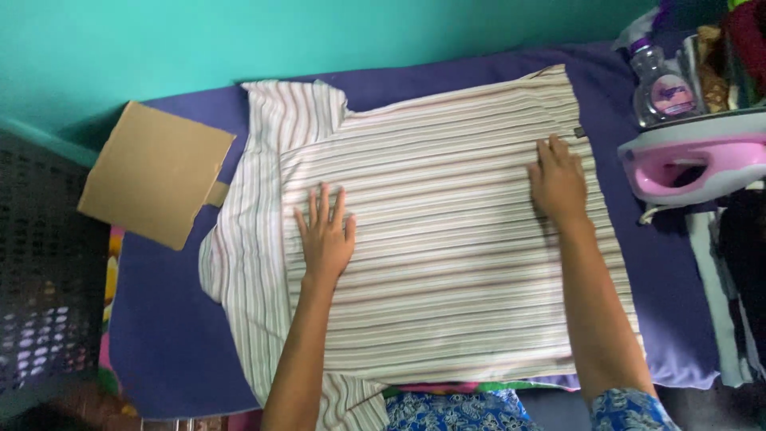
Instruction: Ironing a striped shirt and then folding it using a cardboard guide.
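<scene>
Both hands lie flat and empty on a pale striped cotton shirt, fingers stretched wide, holding nothing. Nearest the camera, the left hand presses palm down near the collar end, fingers fanned toward the wall, which looks like a way to pin the cloth so it cannot slide. Further along, the right hand rests close to the hem edge, fingertips just short of a small dark tag; its spread suggests it is smoothing or tensioning the fabric against the other palm.

That shirt is spread face down across a purple padded cloth surface, body flat in the middle and sleeves folded toward the left, so the broad back panel sits taut between the two palms. At the near edge a strip of blue patterned fabric shows below the forearms.

To the left, a flat square of brown cardboard overhangs the padding, apart from the sleeve by a narrow gap. Off to the right, a pink and white electric iron is parked off the cloth, well clear of the fingers. Behind it stands a clear plastic spray bottle with a purple label, close at reach, against the turquoise wall.
</scene>
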